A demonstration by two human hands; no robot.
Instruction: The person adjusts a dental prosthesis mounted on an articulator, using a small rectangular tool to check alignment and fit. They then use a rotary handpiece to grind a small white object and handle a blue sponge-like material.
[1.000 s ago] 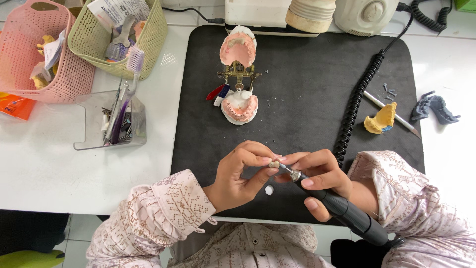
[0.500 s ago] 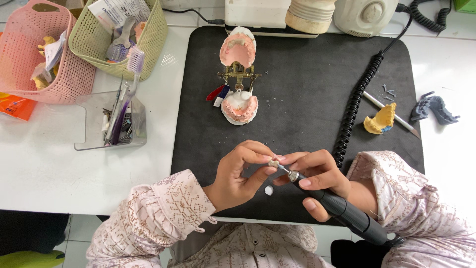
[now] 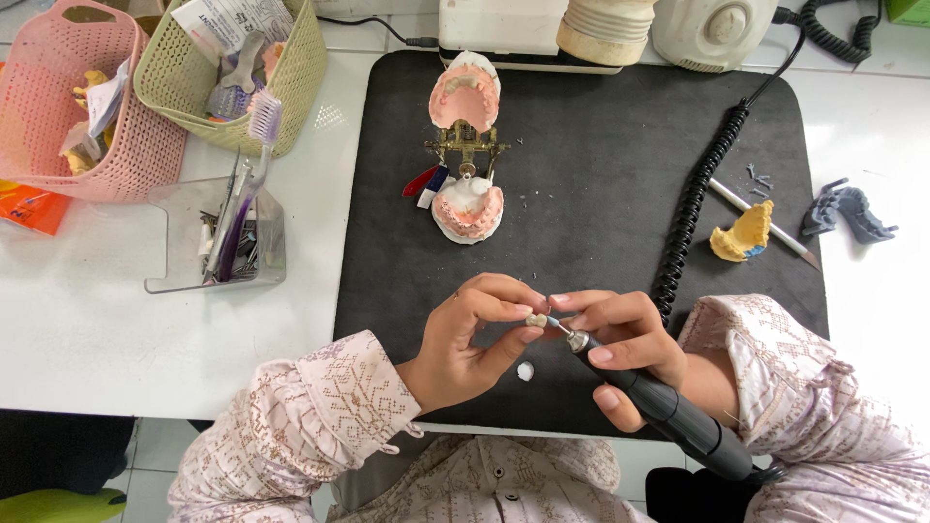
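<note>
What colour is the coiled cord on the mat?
Black; the coiled cord shows clearly in the head view.

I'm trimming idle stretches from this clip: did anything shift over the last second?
Nothing visibly changed. The left hand pinches the small tooth piece as before, the right hand holds the black handpiece with its tip against it, and the small white piece lies in the same spot on the black mat.

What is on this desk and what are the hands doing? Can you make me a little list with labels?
Left hand: pinches a small tooth piece
Right hand: holds a black handpiece, tip at the piece
Mat: black, under both hands
Jaw model: pink, hinged open, on mat
Baskets: pink basket, green basket
Clear holder: toothbrush inside
</note>
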